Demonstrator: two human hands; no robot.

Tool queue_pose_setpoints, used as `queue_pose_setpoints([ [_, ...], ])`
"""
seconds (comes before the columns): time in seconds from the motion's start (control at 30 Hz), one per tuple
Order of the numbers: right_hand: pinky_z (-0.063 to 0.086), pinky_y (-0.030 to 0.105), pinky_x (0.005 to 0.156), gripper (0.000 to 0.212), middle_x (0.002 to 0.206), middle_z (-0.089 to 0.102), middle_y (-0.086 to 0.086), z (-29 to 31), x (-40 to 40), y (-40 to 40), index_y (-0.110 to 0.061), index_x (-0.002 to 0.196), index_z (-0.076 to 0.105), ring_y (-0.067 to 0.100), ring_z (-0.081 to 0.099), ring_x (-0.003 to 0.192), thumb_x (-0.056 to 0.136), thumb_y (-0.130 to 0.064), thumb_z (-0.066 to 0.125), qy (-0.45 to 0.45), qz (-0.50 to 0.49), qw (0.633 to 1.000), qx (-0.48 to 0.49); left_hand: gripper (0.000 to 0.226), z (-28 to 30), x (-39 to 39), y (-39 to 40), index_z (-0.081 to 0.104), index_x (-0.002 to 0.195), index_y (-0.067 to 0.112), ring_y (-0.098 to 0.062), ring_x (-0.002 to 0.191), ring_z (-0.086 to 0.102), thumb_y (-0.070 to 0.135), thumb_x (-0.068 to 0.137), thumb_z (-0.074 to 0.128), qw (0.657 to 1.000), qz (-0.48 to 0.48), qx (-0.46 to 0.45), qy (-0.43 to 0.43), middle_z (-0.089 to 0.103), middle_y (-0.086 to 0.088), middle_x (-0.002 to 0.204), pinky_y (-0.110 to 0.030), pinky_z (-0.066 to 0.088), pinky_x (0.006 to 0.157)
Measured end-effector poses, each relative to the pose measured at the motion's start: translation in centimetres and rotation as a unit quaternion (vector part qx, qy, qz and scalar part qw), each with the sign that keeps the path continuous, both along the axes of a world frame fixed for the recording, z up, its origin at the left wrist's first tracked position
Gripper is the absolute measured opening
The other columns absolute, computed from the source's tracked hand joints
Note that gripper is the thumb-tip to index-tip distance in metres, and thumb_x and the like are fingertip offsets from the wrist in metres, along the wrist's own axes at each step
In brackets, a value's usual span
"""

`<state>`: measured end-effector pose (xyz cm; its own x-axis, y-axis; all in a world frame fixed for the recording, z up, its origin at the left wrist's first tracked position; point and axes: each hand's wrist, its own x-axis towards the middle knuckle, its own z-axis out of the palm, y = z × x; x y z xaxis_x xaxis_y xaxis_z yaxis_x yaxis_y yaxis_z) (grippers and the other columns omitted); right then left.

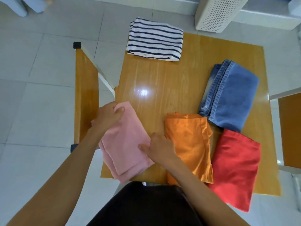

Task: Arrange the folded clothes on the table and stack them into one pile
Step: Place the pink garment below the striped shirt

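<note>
- At the near left corner of the wooden table [162, 75], a folded pink garment [125, 142] lies skewed, its near corner overhanging the table's front edge and its left side overhanging the left edge.
- The left hand [108, 115] grips the pink garment's far left corner, thumb on top and fingers curled round the edge.
- The right hand [158, 146] rests on the garment's right edge, thumb laid flat on the cloth; whether the fingers are tucked beneath cannot be told.
- Just right of it, a folded orange garment [190, 144] lies, its near end reaching the front edge.
- A folded red garment [234, 170] sits beside the orange one at the near right, hanging well past the front edge.
- Folded blue jeans [231, 98] lie beyond the red piece, touching the orange garment's far corner.
- A folded navy-and-white striped top [154, 39] sits at the far left, overhanging the far edge, well apart from the rest.
- Bare tabletop remains in the centre, between the striped top and the near row.
- Wooden chairs [86, 95] stand close at the left and right sides; a white perforated bin [216, 13] stands beyond on the tiled floor.
</note>
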<state>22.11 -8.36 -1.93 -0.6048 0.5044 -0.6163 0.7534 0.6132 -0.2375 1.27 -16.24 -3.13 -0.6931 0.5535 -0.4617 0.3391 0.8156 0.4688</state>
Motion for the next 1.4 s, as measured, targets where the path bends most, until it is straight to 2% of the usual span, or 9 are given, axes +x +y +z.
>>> queue_pose_setpoints([
  [0.2,0.047,0.045,0.093,0.047,0.128,0.057,0.015,3.1,-1.7,4.0,-0.009,0.126,0.050,0.039,0.058,0.120,0.100,-0.047,0.046,0.046,-0.102,0.993,0.032,0.046,0.4,0.3,-1.1,0.052,0.131,0.014,-0.034,0.119,0.057,0.046,0.104,0.035,0.976,0.217,0.017,-0.023,0.060,-0.010,0.128,-0.047,0.043,0.103],
  [0.3,0.059,0.044,0.085,0.065,0.106,0.071,0.022,3.9,0.0,4.3,-0.002,0.103,0.064,0.039,0.071,0.095,0.102,-0.059,0.032,0.002,-0.135,0.988,-0.074,0.044,0.3,1.1,-1.9,0.052,0.131,0.018,-0.032,0.118,0.056,0.048,0.102,0.040,0.943,0.317,0.069,-0.076,0.058,-0.006,0.126,-0.046,0.045,0.101],
  [0.37,0.062,0.044,0.073,0.073,0.086,0.073,0.025,3.3,0.5,3.5,-0.001,0.085,0.064,0.038,0.073,0.075,0.100,-0.064,0.029,0.010,-0.190,0.971,-0.145,0.044,0.0,1.9,-2.8,0.054,0.131,0.017,-0.031,0.115,0.057,0.047,0.098,0.048,0.942,0.313,0.070,-0.103,0.059,-0.005,0.121,-0.044,0.045,0.097],
  [0.5,0.053,0.041,0.084,0.099,0.106,0.071,0.015,0.8,0.1,2.5,0.001,0.118,0.056,0.033,0.068,0.097,0.082,-0.087,0.027,0.026,-0.269,0.962,-0.051,0.036,0.2,3.2,-4.6,0.051,0.125,0.025,-0.023,0.104,0.052,0.036,0.092,0.061,0.953,0.269,0.072,-0.118,0.054,0.004,0.112,-0.038,0.040,0.086],
  [0.7,0.050,0.042,0.085,0.056,0.114,0.064,0.011,-0.1,0.7,1.3,-0.014,0.112,0.054,0.035,0.063,0.106,0.095,-0.066,0.039,0.080,-0.213,0.974,0.012,0.081,-0.6,2.8,-6.0,0.040,0.147,0.025,-0.032,0.130,0.048,0.067,0.080,0.059,0.956,0.252,0.043,-0.147,0.050,0.001,0.144,-0.051,0.041,0.105],
  [0.9,0.052,0.044,0.077,0.035,0.100,0.063,0.006,-0.3,0.6,0.2,-0.017,0.103,0.040,0.035,0.066,0.095,0.098,-0.049,0.052,0.250,-0.303,0.917,-0.070,0.053,-0.7,2.1,-5.5,0.049,0.139,0.016,-0.037,0.123,0.056,0.045,0.096,0.054,0.895,0.339,0.115,-0.265,0.057,-0.012,0.137,-0.051,0.048,0.100],
  [1.03,0.052,0.043,0.083,0.038,0.099,0.062,-0.003,0.2,-0.6,2.2,-0.014,0.108,0.043,0.026,0.065,0.097,0.096,-0.046,0.060,0.294,-0.393,0.857,-0.154,0.050,0.9,1.2,-4.5,0.049,0.139,0.027,-0.030,0.114,0.055,0.045,0.093,0.061,0.914,0.313,0.120,-0.229,0.057,0.002,0.127,-0.046,0.045,0.096],
  [1.23,0.047,0.034,0.071,0.038,0.088,0.050,-0.007,2.9,-3.4,9.6,-0.010,0.109,0.042,0.007,0.051,0.076,0.098,-0.041,0.060,0.391,-0.400,0.819,-0.124,0.040,5.1,-2.9,2.6,0.054,0.129,0.027,-0.019,0.100,0.063,0.043,0.093,0.063,0.922,0.243,0.185,-0.236,0.065,0.006,0.111,-0.034,0.052,0.073],
  [1.4,0.048,0.029,0.069,0.033,0.098,0.049,-0.011,2.8,-6.5,16.4,-0.019,0.113,0.039,0.003,0.051,0.085,0.099,-0.041,0.058,0.395,-0.406,0.816,-0.115,0.053,5.0,-6.7,9.3,0.054,0.131,0.026,-0.018,0.104,0.063,0.046,0.086,0.072,0.929,0.214,0.226,-0.201,0.064,0.006,0.119,-0.040,0.055,0.089],
])
